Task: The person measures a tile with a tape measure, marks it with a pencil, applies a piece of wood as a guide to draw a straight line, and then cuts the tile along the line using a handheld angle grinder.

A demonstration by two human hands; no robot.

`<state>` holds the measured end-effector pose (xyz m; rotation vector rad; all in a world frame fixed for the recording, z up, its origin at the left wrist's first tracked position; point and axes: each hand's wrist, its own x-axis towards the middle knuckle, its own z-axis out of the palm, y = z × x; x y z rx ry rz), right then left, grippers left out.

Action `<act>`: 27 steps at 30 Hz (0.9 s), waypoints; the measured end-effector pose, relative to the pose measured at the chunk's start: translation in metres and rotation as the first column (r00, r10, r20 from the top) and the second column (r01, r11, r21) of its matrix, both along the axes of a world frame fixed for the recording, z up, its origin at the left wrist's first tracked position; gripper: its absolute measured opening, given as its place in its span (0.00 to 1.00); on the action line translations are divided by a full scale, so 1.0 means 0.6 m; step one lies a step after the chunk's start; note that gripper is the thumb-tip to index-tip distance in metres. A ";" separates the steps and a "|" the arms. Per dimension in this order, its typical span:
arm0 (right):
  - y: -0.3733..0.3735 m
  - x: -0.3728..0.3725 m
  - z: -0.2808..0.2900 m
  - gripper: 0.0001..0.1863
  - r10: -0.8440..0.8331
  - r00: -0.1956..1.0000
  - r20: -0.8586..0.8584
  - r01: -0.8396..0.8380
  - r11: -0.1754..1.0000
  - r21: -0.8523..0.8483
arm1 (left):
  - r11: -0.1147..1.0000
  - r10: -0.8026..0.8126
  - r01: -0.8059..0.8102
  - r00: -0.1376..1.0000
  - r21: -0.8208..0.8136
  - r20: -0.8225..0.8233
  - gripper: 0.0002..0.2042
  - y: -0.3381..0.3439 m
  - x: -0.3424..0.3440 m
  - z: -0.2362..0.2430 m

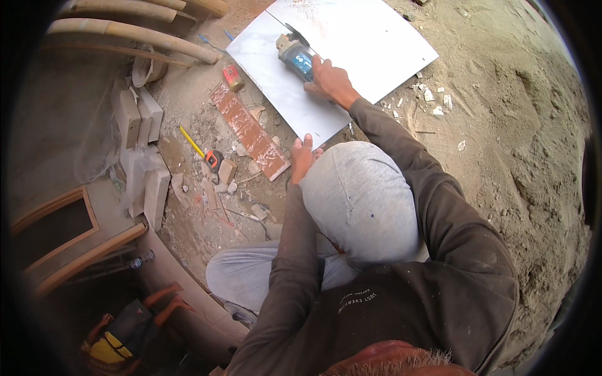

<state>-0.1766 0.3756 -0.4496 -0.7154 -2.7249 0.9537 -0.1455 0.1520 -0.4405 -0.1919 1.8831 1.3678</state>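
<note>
A large white tile (351, 37) lies on the dusty ground ahead of me, with a thin dark cut line near its far left part. My right hand (331, 81) is closed around the blue body of an angle grinder (297, 59), whose disc stands at the tile's surface along that line. Whether the disc is spinning I cannot tell. My left hand (304, 158) grips the tile's near corner, thumb on top and the other fingers partly hidden at the edge. Left of the tile lies a reddish-brown tile strip (251, 130) with whitish smears.
A tape measure (214, 159) with its yellow blade out lies on the left among rubble. Beyond it stand stacked pale blocks (155, 191). A red can (232, 77) sits by the tile; bamboo poles (132, 32) lie far left. Another person (128, 329) is at lower left.
</note>
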 end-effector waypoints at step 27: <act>-0.011 0.041 0.006 0.40 0.002 1.000 -0.019 -0.002 1.000 0.009 | 0.987 0.040 -0.038 0.999 0.159 -0.008 0.16 -0.017 0.003 -0.046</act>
